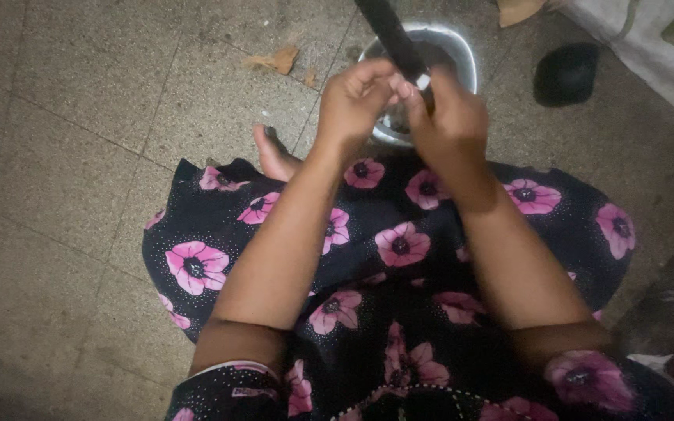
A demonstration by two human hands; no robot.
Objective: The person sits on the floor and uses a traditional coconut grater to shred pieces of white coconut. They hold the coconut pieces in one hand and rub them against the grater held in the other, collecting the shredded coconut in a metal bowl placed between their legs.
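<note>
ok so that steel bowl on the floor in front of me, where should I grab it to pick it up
Probably by the far rim, coming from above. The bowl sits upright on the floor, and its near side is hidden behind the left hand and the right hand, which are on a dark stick over it. The far rim is bare and open.

Bare floor point(72, 156) left; bowl point(462, 54) ahead.

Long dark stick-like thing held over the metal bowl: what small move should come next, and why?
Probably draw the long dark stick-like thing further through the fingers: both the left hand and right hand pinch it directly above the round metal bowl.
</note>
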